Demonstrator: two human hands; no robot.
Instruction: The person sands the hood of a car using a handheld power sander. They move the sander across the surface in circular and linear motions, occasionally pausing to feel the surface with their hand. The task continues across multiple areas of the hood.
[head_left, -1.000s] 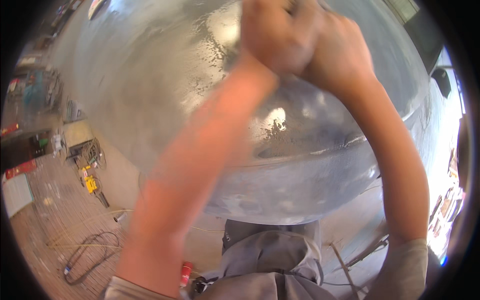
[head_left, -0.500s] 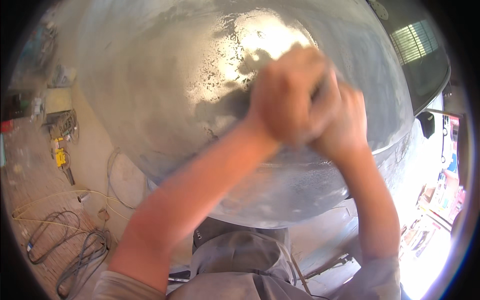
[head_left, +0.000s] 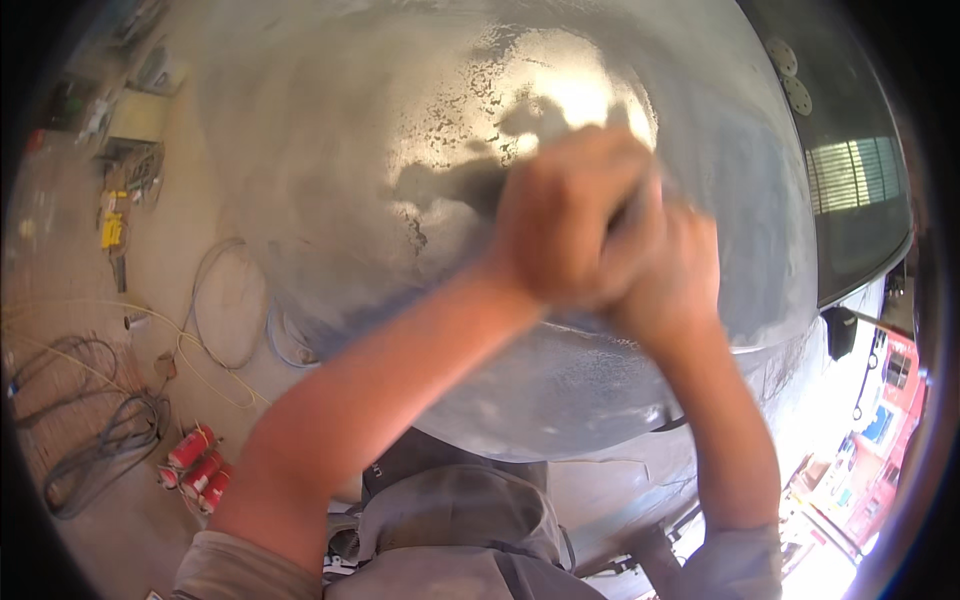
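Large metal dome (head_left: pixel 380 200): likely heavy, rigid, smooth-slick, curved; no obvious grab point, probably rim only. Fills upper centre of view, directly under and beyond both hands. Left hand (head_left: pixel 565 215) fisted, right hand (head_left: pixel 672 275) closed against it, clasped together, pressed on dome near bright patch. Dark sliver between fists, blurred; cannot tell what is gripped. Cables (head_left: pixel 100 440), red cylinders (head_left: pixel 198 465) on floor lower left.

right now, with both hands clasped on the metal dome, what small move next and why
Probably slide the left hand and right hand a little left onto the duller patch of the dome. They sit pressed together beside the shiniest spot, so that area looks already worked.
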